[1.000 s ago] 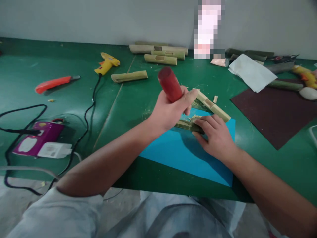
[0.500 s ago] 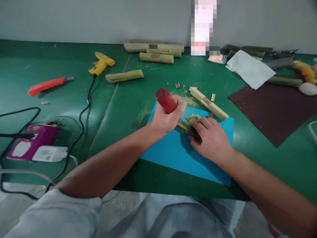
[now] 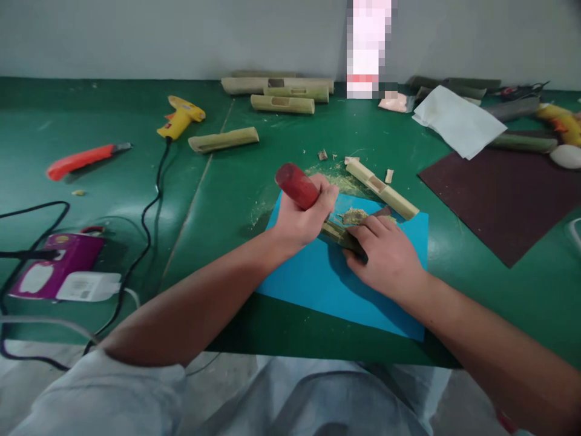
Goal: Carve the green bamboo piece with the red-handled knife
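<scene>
My left hand [image 3: 303, 217] is closed round the red handle [image 3: 296, 185] of a tool whose working end is hidden below the fist. It points down at a short green bamboo piece [image 3: 339, 233] that lies on a blue sheet [image 3: 318, 284]. My right hand [image 3: 385, 257] presses on that bamboo piece with its fingers curled over it. A small pile of shavings [image 3: 354, 215] sits just beyond my fingers. A second, pale bamboo piece [image 3: 382, 189] with a cut slot lies behind the sheet.
Several slotted bamboo sections [image 3: 281, 91] lie by the wall, one more [image 3: 223, 140] nearer. A yellow glue gun [image 3: 180, 116] with black cord, an orange utility knife [image 3: 82, 160] and a purple box [image 3: 59, 272] are at left. A dark brown mat [image 3: 503, 194] and white paper [image 3: 456, 121] lie right.
My left hand has come down with the red-handled tool from above the table onto the bamboo piece. My right hand has stayed on the bamboo.
</scene>
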Demonstrator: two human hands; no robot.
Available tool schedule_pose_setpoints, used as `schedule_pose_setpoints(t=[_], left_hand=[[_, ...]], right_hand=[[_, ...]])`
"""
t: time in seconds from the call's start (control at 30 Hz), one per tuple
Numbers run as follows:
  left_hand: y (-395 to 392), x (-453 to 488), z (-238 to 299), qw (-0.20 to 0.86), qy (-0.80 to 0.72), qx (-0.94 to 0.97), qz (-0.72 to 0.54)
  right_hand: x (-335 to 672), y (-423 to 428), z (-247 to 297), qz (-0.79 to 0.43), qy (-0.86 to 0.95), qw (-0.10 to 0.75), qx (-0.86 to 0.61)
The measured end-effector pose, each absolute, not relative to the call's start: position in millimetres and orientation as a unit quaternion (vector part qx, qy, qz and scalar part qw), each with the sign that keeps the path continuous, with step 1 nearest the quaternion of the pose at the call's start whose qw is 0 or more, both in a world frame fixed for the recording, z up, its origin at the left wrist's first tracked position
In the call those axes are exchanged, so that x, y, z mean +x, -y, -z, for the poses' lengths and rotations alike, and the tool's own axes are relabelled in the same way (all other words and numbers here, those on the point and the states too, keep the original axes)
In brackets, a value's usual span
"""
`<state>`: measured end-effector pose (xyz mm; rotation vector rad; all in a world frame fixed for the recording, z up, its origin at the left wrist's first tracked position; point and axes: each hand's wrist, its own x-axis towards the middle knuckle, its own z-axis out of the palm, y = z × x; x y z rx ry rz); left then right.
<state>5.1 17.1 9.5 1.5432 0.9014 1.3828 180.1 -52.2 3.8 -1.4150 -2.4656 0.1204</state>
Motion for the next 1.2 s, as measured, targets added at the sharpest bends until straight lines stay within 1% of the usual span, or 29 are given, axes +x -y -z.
schedule_pose_setpoints(t=[0.17, 0.53, 0.7, 0.9, 1.2], left_hand=[[-18.3, 4.8, -8.0, 0.408, -0.362, 0.627, -0.556], [-22.9, 1.3, -7.5, 0.300, -0.343, 0.704, -0.544], [-22.4, 4.6, -5.3, 0.298, -0.329, 0.710, -0.546], [-18.7, 10.2, -1.5, 0.278, -0.348, 0.659, -0.606], [-19.3, 9.0, 6.3, 0.281, -0.349, 0.658, -0.605]], right_hand=[[179.7, 52.7, -4.2, -0.042, 0.857, 0.148, -0.493], [170.3, 51.2, -6.4, -0.029, 0.845, 0.157, -0.510], [163.9, 44.5, -4.8, -0.044, 0.853, 0.151, -0.498], [161.2, 44.3, -0.1, -0.046, 0.857, 0.152, -0.490], [158.0, 44.1, -2.0, -0.061, 0.858, 0.145, -0.489]])
